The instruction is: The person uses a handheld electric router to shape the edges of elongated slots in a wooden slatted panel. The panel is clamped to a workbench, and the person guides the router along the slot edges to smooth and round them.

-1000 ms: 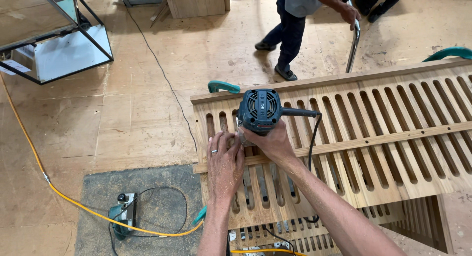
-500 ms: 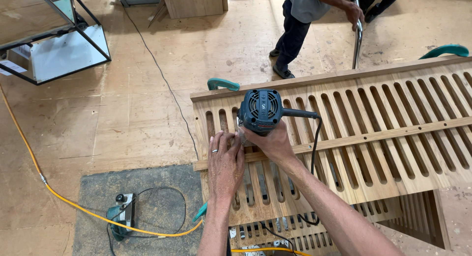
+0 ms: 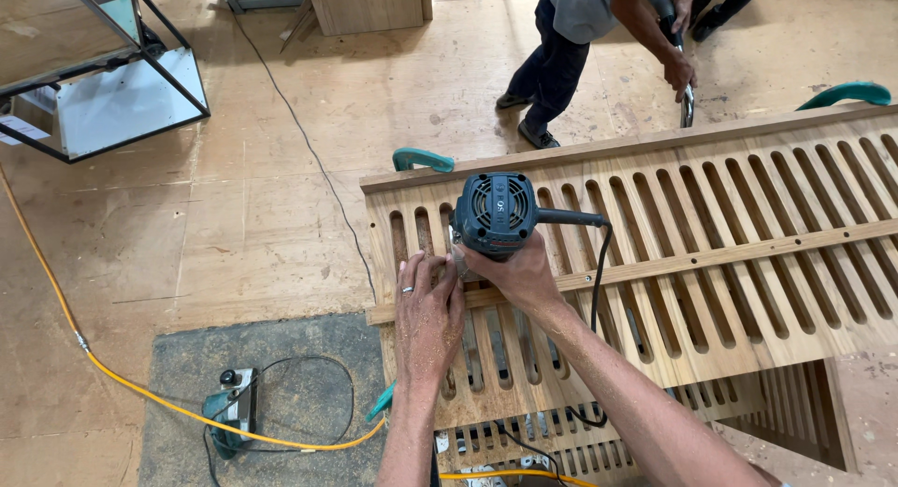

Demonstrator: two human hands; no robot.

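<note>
Head view: your right hand [image 3: 519, 276] has its grip wrapped around the blue router [image 3: 494, 214]; at 8 o'clock, your left hand [image 3: 427, 311] lies flat on the slatted wooden panel [image 3: 730, 253].

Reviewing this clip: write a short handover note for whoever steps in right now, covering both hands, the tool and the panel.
Right hand grips the blue corded router, which stands on the slotted wooden panel near its left end.
Left hand lies flat on the panel beside the router's base, fingers touching it.
Done: slots run across the whole panel.
Left: cannot tell from this view.
A second power tool sits on the grey mat. Another person works beyond the panel.
</note>
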